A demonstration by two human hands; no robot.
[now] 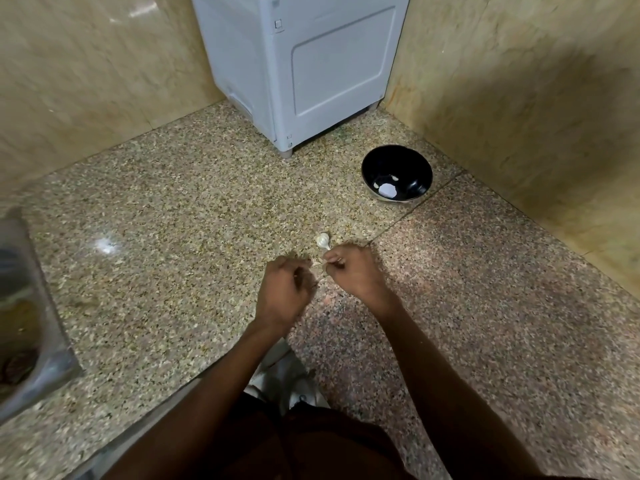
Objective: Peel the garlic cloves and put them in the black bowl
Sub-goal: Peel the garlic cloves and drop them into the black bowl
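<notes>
A garlic bulb (pixel 322 241) is pinched by its stalk in the curled fingers of the right hand (pixel 349 270) at frame centre. The left hand (pixel 285 289) is curled just beside it; whether anything is held there cannot be told. The black bowl (pixel 397 173) is seen at upper right on the speckled counter (pixel 166 216), well apart from the hands.

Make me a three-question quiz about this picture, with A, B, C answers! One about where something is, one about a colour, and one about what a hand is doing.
1. Where is the bowl?
A. on the counter near the grey appliance
B. in the sink
C. in a hand

2. What colour is the bowl inside?
A. red
B. black
C. yellow

3. What is the right hand doing?
A. lying flat and open
B. pinching the garlic
C. lifting the bowl

Answers:
1 A, it sits on the speckled counter by the appliance's foot.
2 B, its inside is black with white spots.
3 B, its fingers curl round the garlic's stalk.
</notes>
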